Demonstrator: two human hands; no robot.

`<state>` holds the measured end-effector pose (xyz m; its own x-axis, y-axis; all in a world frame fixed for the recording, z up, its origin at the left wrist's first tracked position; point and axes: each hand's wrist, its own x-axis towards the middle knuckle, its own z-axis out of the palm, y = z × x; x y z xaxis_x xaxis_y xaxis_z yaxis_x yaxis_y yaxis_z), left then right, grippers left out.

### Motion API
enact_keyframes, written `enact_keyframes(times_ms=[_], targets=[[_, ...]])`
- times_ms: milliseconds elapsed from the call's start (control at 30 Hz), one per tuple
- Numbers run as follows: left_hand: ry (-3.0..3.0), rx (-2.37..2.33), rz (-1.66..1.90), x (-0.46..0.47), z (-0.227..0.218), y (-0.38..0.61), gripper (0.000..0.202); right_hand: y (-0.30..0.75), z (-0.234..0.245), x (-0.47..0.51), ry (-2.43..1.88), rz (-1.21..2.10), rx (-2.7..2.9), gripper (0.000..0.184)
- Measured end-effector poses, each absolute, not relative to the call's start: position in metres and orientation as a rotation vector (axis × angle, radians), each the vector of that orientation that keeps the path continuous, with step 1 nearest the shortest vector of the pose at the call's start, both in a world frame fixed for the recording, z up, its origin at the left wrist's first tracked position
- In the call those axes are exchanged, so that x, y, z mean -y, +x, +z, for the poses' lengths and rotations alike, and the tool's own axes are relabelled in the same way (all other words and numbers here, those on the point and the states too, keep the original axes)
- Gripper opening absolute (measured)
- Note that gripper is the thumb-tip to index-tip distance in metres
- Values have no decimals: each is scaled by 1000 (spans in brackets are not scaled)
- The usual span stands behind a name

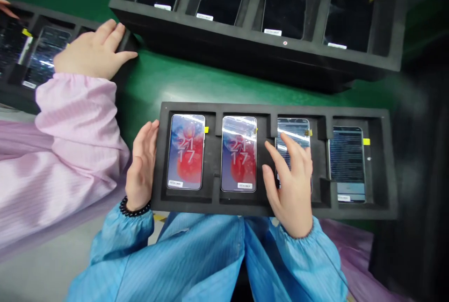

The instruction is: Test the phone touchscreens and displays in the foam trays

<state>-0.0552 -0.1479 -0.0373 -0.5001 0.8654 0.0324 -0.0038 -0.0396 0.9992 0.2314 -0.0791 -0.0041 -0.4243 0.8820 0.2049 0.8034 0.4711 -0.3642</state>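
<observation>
A black foam tray [277,206] lies before me with a smartphone in each compartment. My left hand [141,164], a beaded bracelet at its wrist, rests against the tray's left end, fingers stretched out. Over the third phone [294,127] hovers my right hand [291,180], fingers spread and partly covering it; whether a fingertip touches the glass I cannot tell. The leftmost phone [185,152] and the second phone [239,152] glow with a red and blue lock screen reading 21 17. Lines of text fill the rightmost phone [347,164]. Yellow tabs stick out at the phones' sides.
Behind stands a taller stack of black foam trays [245,42] holding dark-screened phones. At left, a co-worker's hand [93,49] in a pink sleeve rests on another phone tray [79,24]. Green table surface [196,80] shows between the trays.
</observation>
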Motion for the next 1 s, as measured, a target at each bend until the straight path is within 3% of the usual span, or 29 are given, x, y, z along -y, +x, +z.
enact_keyframes(times_ms=[233,367,600,833,1000], targets=[[1269,-1733,1284,154,-39,-63,59,233,-5,80,-1403,299,2426,39],[1383,-1732,1197,158,-34,-69,78,235,0,80,-1243,335,2474,37],[1757,-1710,673,149,-16,-92,112,238,4,62,-811,487,2706,26],[1870,-2222,1035,101,0,-81,71,222,25,26,-1252,150,2694,54],[1910,-2193,1185,117,5,-68,49,215,25,37,-1160,179,2551,43]])
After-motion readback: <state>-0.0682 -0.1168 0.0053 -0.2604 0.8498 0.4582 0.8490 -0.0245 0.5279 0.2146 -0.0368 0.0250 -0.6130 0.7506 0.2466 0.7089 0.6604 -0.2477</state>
